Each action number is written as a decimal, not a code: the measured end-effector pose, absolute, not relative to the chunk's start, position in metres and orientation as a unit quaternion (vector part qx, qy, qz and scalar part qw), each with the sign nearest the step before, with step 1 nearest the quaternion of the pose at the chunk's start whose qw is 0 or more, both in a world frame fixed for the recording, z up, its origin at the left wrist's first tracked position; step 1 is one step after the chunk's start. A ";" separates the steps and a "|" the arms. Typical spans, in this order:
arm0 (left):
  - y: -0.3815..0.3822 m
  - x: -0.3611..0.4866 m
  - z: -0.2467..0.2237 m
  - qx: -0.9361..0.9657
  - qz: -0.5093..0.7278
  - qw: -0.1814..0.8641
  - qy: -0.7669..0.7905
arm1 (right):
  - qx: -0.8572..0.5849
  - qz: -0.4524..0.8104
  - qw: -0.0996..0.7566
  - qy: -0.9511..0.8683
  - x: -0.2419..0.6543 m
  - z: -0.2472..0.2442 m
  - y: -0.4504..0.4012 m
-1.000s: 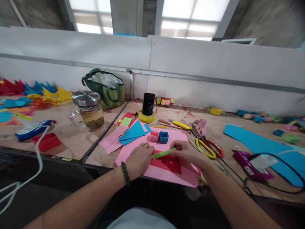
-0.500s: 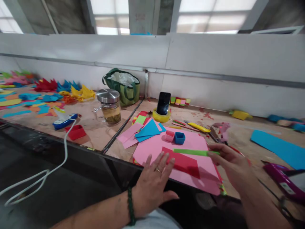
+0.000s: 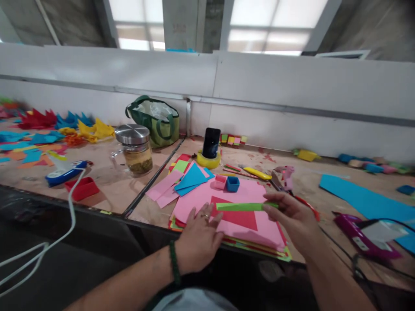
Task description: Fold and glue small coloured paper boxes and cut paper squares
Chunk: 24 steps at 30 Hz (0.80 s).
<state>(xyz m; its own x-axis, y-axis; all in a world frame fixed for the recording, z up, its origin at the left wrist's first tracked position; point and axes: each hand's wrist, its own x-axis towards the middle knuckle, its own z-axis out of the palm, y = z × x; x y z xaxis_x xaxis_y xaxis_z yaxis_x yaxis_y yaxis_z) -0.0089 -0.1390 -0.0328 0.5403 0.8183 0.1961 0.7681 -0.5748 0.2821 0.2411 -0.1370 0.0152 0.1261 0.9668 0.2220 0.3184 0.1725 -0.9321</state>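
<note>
Holding green strip [image 3: 240, 207], centre of frame, over red sheet [image 3: 238, 219] | right hand [image 3: 296, 220]: grip clamped on strip's end | left hand [image 3: 199, 242]: fingers apart | we judge strip light, bendy, crease-prone; best pinched lightly at ends

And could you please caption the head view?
Right hand holding a green strip, left hand resting on stacked coloured paper.

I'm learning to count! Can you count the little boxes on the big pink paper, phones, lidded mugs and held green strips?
Little boxes: 2 (pink box, blue box)
Phone: 1
Lidded mug: 1
Held green strip: 1
Total: 5
</note>
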 end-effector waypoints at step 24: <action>0.007 0.039 -0.032 0.600 0.286 0.713 0.223 | -0.465 0.432 0.539 -0.554 0.203 0.002 -0.005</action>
<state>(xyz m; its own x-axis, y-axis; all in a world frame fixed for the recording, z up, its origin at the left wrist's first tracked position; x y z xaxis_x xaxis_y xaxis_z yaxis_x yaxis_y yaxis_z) 0.0394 0.0072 -0.0319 0.7371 0.6753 0.0254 -0.1412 0.1172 0.9830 0.2032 -0.0053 0.0021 0.0125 0.9806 0.1956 0.0502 0.1947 -0.9796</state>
